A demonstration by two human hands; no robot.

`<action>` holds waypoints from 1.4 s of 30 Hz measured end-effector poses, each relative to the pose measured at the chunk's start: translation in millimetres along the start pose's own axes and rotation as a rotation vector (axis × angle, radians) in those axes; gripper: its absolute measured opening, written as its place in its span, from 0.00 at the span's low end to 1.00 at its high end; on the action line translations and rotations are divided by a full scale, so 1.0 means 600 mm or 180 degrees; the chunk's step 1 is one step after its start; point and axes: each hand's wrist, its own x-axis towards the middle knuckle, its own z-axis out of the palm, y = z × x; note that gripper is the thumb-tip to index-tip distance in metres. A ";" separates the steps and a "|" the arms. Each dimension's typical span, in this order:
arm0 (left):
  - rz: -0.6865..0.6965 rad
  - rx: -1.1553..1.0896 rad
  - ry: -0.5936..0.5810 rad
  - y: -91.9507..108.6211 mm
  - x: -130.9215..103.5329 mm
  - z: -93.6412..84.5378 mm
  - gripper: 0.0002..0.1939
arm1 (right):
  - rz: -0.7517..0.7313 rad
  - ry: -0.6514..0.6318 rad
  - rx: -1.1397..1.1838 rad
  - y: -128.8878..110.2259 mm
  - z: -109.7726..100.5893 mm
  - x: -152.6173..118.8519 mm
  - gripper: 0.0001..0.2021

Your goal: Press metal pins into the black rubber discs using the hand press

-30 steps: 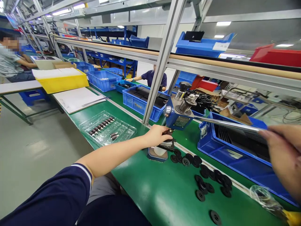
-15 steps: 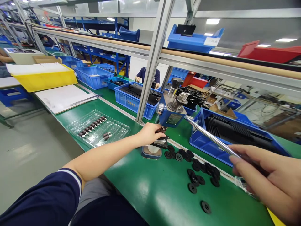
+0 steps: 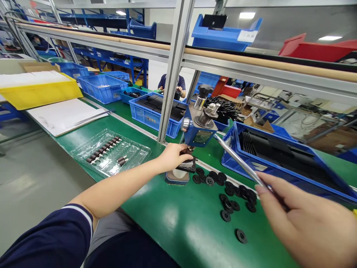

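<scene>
Right fingers wrapped round a slim silver metal lever; left fingers, half-curled beneath a blue metal press (hold hidden, couldn't tell).

The lever in the right hand looks smooth, glossy metal, the discs left of it matt plastic.

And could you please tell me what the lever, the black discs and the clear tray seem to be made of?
Lever: probably polished or plated metal, given its bright reflections.
Black discs: likely moulded plastic, from their dull, ringed faces; rubber is possible.
Clear tray: seemingly thin, glossy plastic, see-through with glints.
</scene>
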 end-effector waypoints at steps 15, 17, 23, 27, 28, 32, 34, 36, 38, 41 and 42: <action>-0.0049 0.0085 0.0201 0.002 -0.007 0.011 0.08 | 0.0444 -0.0602 0.1148 -0.011 0.020 -0.015 0.19; -0.0057 0.0107 0.0212 0.002 -0.007 0.011 0.08 | 0.0476 -0.0555 0.0978 -0.021 0.027 -0.024 0.18; -0.0110 0.0164 0.0286 0.003 -0.009 0.012 0.10 | 0.0605 -0.1037 0.1280 -0.017 0.013 -0.018 0.22; -0.0114 0.0190 0.0320 0.001 -0.009 0.015 0.10 | 0.0493 -0.0682 0.1073 -0.018 0.026 -0.026 0.20; -0.0123 0.0187 0.0311 0.001 -0.009 0.016 0.10 | 0.0474 -0.0538 0.0981 -0.021 0.033 -0.031 0.19; -0.0141 0.0170 0.0292 0.003 -0.011 0.015 0.09 | 0.0404 -0.0086 0.0721 -0.037 0.062 -0.047 0.18; -0.0121 0.0184 0.0290 0.004 -0.012 0.014 0.09 | 0.0361 -0.0026 0.0708 -0.042 0.066 -0.047 0.18; -0.0109 0.0189 0.0282 0.005 -0.012 0.013 0.09 | 0.0323 -0.0135 0.0835 -0.042 0.062 -0.043 0.18; -0.0128 0.0193 0.0287 0.005 -0.012 0.013 0.10 | 0.0327 -0.0279 0.1005 -0.040 0.055 -0.039 0.18; -0.0175 0.0237 0.0321 0.005 -0.012 0.015 0.11 | 0.0413 -0.0274 0.1042 -0.043 0.056 -0.041 0.19; -0.0179 0.0248 0.0329 0.004 -0.012 0.015 0.11 | 0.0463 -0.0198 0.0984 -0.045 0.061 -0.044 0.19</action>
